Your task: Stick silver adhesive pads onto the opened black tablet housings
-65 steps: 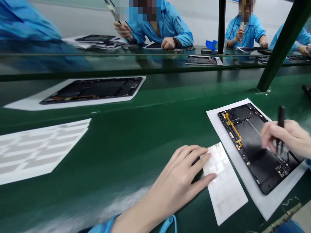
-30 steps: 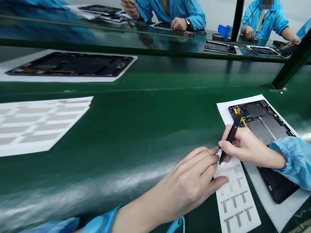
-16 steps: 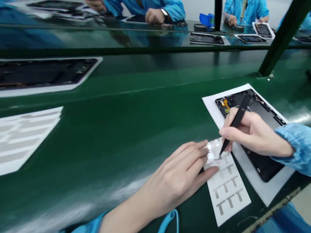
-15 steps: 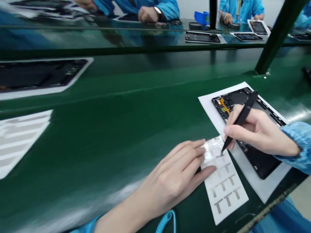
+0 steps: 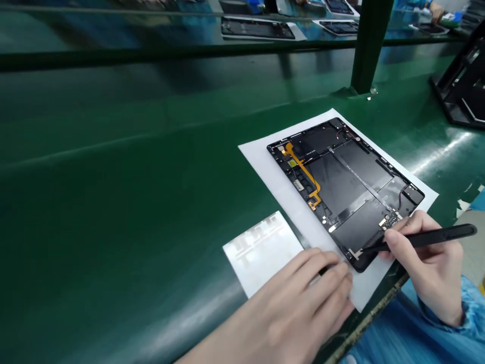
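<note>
My right hand (image 5: 428,258) pinches a pair of black tweezers (image 5: 443,235). Their tip meets a small grey T-shaped sticker (image 5: 355,255) at the near corner of an opened tablet (image 5: 352,187). Inside the tablet show an orange flex cable (image 5: 303,169), dark battery panels and a small circuit board (image 5: 390,219). A white paper sheet (image 5: 261,162) lies under it. My left hand (image 5: 299,308) rests with bent fingers by the tablet's near-left edge, over the paper; its fingertips are partly hidden. It also covers part of a white sticker sheet (image 5: 265,258) with pale T shapes.
A green bench (image 5: 132,202) spreads to the left. Behind the tablet rises a dark green post (image 5: 371,50). A black stand (image 5: 462,86) is at the far right. More opened tablets (image 5: 257,29) lie on the raised shelf, and a co-worker's hand (image 5: 436,11) shows beyond.
The view has swung right. My right hand has moved the tweezers from the sticker sheet to the tablet's near corner. My left hand has shifted from the sheet's upper part towards the tablet.
</note>
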`<state>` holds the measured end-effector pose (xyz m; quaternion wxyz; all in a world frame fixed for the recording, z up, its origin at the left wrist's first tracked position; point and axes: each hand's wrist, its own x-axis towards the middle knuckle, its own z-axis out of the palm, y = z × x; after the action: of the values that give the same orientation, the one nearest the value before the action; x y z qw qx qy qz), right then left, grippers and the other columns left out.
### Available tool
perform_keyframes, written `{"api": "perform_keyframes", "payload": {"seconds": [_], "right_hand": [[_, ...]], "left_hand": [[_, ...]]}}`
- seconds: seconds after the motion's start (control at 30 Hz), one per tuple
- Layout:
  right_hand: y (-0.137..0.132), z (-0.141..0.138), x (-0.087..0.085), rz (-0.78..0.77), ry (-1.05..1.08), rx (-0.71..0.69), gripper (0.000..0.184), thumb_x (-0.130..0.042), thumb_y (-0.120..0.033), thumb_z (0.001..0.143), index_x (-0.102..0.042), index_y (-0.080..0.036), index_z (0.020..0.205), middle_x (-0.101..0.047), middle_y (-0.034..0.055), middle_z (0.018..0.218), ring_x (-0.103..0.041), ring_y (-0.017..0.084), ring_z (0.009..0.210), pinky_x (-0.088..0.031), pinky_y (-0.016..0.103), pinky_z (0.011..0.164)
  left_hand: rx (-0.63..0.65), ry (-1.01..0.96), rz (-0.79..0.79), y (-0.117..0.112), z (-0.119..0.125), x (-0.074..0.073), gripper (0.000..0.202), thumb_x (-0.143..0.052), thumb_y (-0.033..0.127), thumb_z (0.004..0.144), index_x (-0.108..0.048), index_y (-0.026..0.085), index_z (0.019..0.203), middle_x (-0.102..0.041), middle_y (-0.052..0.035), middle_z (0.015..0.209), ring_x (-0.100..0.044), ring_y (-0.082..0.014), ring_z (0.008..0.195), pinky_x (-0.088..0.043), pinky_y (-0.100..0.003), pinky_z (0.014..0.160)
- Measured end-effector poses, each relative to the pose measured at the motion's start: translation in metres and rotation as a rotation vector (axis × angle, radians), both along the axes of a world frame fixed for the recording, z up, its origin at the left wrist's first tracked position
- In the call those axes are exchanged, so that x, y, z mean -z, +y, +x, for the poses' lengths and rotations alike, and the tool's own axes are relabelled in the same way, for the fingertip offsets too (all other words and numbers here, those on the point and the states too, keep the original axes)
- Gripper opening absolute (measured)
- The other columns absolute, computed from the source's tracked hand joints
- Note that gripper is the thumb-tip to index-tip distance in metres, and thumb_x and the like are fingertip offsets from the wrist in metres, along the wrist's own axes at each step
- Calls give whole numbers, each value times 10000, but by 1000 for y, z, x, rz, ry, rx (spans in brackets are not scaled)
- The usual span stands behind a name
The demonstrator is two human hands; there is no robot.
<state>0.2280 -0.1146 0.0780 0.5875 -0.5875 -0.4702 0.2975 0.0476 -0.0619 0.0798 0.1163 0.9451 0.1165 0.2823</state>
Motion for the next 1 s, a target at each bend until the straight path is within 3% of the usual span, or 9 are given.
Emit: {"api": "perform_keyframes", "payload": {"seconds": [0.2,0.47,1.0], "right_hand": [[1,-3,-1,-29,-3,1,207,-654,-164,852,-563,-212,672,-589,-44,614,-558,92,580,-462,167,539],[-2,-9,-1,-21,2,-2,222,-648,-148,846,-544,-216,662,-597,-34,600,-570,107,538,-482,193,502],[-3,-9,-1,-44,-41,58,244,-645,-151,838,-520,-214,638,-573,-26,588,-558,122,543,-485,223,508]], "left_hand": [[-16,34,-94,4,-2,-8,262,-419,85,974,-651,91,853,-685,-55,872,-604,-187,861,-520,-328,808],[-23,24,-101,3,-2,-2,308,-402,71,971,-664,113,814,-679,-33,774,-601,-187,755,-528,-342,720],[-53,-5,-69,3,2,-3,392,-336,77,990,-650,148,768,-661,-4,717,-596,-162,727,-530,-301,711]]}}
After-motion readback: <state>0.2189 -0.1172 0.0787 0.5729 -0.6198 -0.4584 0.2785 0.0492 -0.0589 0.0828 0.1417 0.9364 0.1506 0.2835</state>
